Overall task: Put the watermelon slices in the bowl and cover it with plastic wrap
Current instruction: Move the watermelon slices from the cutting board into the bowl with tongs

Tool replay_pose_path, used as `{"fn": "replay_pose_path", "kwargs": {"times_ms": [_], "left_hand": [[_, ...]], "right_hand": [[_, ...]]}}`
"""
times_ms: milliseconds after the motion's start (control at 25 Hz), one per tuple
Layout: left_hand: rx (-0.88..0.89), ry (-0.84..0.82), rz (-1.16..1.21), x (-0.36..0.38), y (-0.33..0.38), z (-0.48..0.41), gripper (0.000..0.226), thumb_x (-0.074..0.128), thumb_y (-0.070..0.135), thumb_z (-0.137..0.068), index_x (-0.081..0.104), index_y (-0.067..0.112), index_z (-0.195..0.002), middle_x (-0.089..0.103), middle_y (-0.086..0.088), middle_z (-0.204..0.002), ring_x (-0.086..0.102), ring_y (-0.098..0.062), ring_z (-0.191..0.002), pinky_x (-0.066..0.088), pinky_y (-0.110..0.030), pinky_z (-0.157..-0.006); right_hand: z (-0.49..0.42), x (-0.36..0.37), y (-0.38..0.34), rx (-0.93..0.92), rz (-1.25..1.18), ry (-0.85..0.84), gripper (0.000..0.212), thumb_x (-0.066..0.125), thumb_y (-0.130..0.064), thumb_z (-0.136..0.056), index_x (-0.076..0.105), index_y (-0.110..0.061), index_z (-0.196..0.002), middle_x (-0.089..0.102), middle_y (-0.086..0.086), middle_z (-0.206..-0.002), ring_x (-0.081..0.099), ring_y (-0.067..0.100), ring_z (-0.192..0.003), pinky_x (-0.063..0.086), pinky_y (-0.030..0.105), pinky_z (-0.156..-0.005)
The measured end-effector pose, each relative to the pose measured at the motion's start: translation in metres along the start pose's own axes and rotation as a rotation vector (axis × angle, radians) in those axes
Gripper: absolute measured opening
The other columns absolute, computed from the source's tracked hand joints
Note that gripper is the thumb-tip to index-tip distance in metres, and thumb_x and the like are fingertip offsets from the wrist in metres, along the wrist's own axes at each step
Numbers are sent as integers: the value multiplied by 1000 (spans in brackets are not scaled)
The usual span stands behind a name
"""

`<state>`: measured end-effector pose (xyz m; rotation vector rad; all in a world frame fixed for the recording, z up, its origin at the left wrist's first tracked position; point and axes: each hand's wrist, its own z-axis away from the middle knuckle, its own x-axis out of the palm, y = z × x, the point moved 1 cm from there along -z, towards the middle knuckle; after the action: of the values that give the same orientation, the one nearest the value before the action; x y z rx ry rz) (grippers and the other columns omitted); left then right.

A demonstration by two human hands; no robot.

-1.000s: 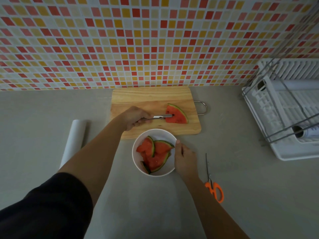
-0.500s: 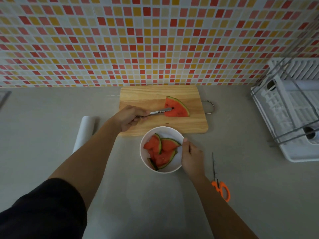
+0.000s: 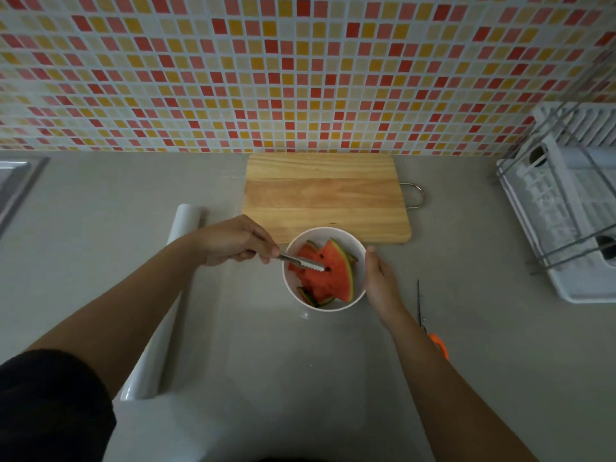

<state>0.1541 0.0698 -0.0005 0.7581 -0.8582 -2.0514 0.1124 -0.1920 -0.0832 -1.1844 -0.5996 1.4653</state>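
Left hand (image 3: 233, 243): clenched round the handle end of the metal tongs (image 3: 301, 262), fingers and thumb curled on it, right at the bowl's left rim.
Tongs: they reach from the left hand toward the right hand, across the rim. Their serrated tips lie on the top slice (image 3: 340, 270). I cannot tell whether they pinch it.
Right hand (image 3: 380, 281): set against the bowl's right wall, thumb up by the rim. Its fingers are hidden from me, so I cannot tell whether they curl round the bowl.
Bowl (image 3: 313, 235): white, on the counter (image 3: 266, 361), between my two hands.
Watermelon slices (image 3: 310, 281): I see them piled inside the bowl. The top slice's green rind faces the right hand.
Cutting board (image 3: 326, 198): just beyond both hands, its near edge behind the bowl's far rim.
Plastic wrap roll (image 3: 187, 217): on the counter under the left forearm, which crosses it.
Scissors (image 3: 439, 346): just right of the right forearm, orange handle partly hidden by it.
Dish rack (image 3: 573, 228): well off to the right of the right hand.
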Motion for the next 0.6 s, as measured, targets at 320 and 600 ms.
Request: {"fn": "replay_pose_path", "kwargs": {"times_ms": [320,600], "left_hand": [[51,8,-471,10,59,6,14,70,29,-80,78,17,-83,68,13,-66,49,-6,-57,37,-15,-49],[87,346,-611,-10,47,37,16,66,42,-81,71,28,-88,63,15,-80,56,-5,-75,37,-16,-61]], "right_hand": [[3,0,-7,-49,37,0,54,30,-40,-99,61,2,-85,63,9,-81,56,19,-78,39,29,-65],[5,0,-6,-59,-25,-15,46,33,-42,-98,64,-18,-75,66,0,-80,60,15,-79,43,29,-71]]}}
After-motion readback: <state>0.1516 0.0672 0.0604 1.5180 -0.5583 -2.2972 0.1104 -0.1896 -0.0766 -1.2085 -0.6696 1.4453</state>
